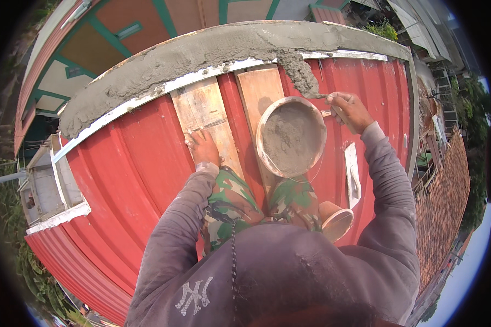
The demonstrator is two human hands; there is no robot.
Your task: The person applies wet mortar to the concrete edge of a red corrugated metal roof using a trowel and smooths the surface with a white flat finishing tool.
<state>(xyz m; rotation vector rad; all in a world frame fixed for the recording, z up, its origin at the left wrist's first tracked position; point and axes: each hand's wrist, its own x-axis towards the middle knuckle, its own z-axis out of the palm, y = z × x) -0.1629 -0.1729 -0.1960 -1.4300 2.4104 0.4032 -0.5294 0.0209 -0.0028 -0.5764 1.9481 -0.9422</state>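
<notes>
My left hand (202, 146) rests with fingers apart on a weathered wooden board (202, 106) laid over the red corrugated roof. A second board (255, 84) lies beside it. My right hand (346, 109) grips a trowel (320, 96) at the wet grey mortar (298, 71) that spills down from the plastered ledge (202, 49); part of the trowel is hidden by mortar and fingers. Just left of that hand, a bucket (262, 136) with a wire handle holds grey mortar (289, 139).
A white plastering float (352, 174) and a second bucket (335, 220) sit to my right on the red roof (128, 169). An opening with white edges (49, 182) is at the left. Tiled roofing (442, 193) lies beyond the right edge. My knees are on the boards.
</notes>
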